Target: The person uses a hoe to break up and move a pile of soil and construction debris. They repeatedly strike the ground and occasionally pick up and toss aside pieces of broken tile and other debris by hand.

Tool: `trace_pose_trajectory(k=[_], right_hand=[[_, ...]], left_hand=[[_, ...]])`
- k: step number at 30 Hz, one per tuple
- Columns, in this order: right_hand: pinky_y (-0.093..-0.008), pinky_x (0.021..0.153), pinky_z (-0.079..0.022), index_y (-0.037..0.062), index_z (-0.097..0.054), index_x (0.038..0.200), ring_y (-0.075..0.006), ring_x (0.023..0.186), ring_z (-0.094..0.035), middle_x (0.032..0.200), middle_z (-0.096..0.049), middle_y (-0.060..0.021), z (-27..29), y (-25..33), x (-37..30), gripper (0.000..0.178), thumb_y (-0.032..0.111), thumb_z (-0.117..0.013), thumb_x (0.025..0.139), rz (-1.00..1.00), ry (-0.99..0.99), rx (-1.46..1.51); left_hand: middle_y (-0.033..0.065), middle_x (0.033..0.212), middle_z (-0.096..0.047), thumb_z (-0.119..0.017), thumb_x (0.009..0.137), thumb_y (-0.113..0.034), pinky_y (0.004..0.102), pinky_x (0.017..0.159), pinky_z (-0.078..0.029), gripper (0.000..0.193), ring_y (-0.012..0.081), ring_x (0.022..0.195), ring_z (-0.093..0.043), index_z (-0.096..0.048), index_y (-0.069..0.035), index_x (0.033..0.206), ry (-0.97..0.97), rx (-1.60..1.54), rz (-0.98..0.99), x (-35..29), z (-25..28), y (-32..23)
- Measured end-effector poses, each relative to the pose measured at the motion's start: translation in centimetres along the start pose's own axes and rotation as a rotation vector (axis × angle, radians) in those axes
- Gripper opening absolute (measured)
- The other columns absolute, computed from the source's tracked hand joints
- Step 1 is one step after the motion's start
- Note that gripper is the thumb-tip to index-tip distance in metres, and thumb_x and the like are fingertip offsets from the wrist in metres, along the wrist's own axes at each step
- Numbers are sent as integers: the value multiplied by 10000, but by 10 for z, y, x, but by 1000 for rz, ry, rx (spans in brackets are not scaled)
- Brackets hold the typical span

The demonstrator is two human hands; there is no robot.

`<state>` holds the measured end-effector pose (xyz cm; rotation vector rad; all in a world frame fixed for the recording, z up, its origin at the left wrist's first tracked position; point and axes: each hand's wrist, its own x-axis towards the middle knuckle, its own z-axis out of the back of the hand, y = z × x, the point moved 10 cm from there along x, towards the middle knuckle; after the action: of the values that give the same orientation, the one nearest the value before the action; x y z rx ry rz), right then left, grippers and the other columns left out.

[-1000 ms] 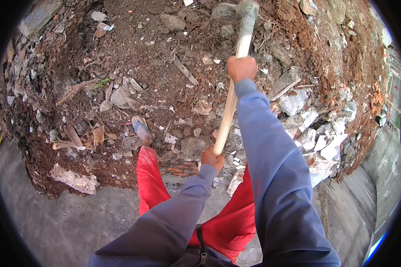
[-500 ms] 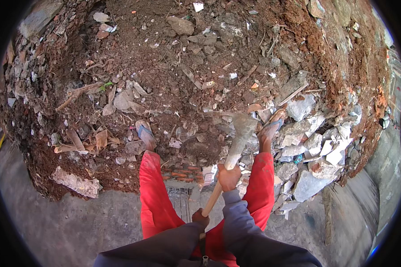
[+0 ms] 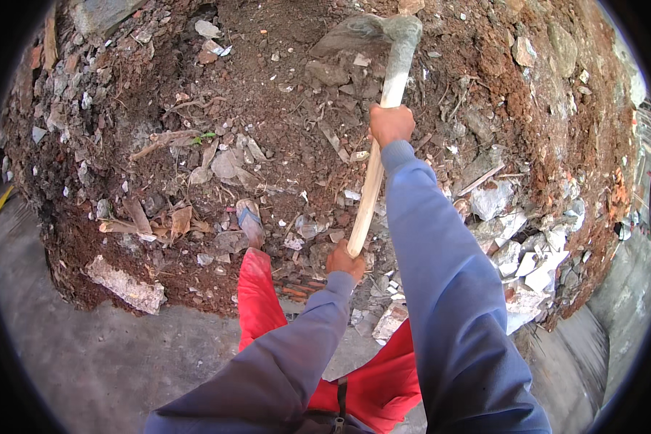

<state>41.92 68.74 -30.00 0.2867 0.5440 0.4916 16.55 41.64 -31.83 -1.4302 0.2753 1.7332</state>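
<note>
A hoe (image 3: 369, 192) with a pale wooden handle slants from the middle of the view up to the far side, its broad grey blade out over the soil mound (image 3: 282, 108). My right hand (image 3: 391, 124) is wrapped round the handle just below the blade's socket. Lower down, my left hand (image 3: 346, 261) grips the handle near its butt end. Both arms reach forward in blue-grey sleeves. Whether the blade touches the soil or hangs above it, I cannot tell.
Broken concrete and tile pieces (image 3: 535, 267) are heaped at the right. A pale concrete chunk (image 3: 125, 283) lies at the mound's near left edge, beside the grey floor (image 3: 123, 354). My sandalled left foot (image 3: 250, 223) stands on the soil; dry leaves (image 3: 181, 221) lie left of it.
Both hands have moved forward with the hoe, and its blade has gone from near my right foot to the far part of the mound. My arms are now stretched out.
</note>
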Motion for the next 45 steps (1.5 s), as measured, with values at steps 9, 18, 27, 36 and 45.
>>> trace_pose_trajectory(k=[9,18,27,36,45], right_hand=[[-393,606,-574,-94,-655,863,-308,600,-701,703,-691,-195,-42,-206,-170,347,227,-704,739,-392,350,274],[-307,404,-478,-4,-518,781,-175,429,-522,611,-547,-78,54,-212,-238,132,-44,-640,754,-424,106,810],[-323,495,-551,-166,-627,867,-210,497,-655,706,-666,-201,93,-57,43,336,162,-662,802,-138,-42,626],[-392,688,-565,-123,-654,782,-308,582,-684,670,-676,-219,-40,-321,-182,428,299,-718,747,-586,300,365],[-391,699,-538,-59,-630,983,-274,761,-694,848,-698,-182,47,-299,-272,395,179,-777,704,-501,122,478]], left_hand=[[206,969,-697,-659,753,-192,461,843,-529,306,399,960,-663,-645,-106,1047,138,10,151,-138,-74,163],[155,830,-668,-689,685,-71,505,742,-503,203,421,831,-632,-625,-113,873,-64,62,-70,-144,-72,195],[172,1023,-674,-684,715,-128,467,919,-468,359,397,1025,-612,-606,-106,1065,10,109,-220,42,-42,-68],[219,988,-696,-636,762,-197,481,859,-527,339,412,964,-663,-627,-82,1081,307,300,194,-157,-103,185],[183,907,-706,-693,713,-116,438,787,-545,275,386,904,-684,-666,-76,985,251,256,77,-182,-111,240]])
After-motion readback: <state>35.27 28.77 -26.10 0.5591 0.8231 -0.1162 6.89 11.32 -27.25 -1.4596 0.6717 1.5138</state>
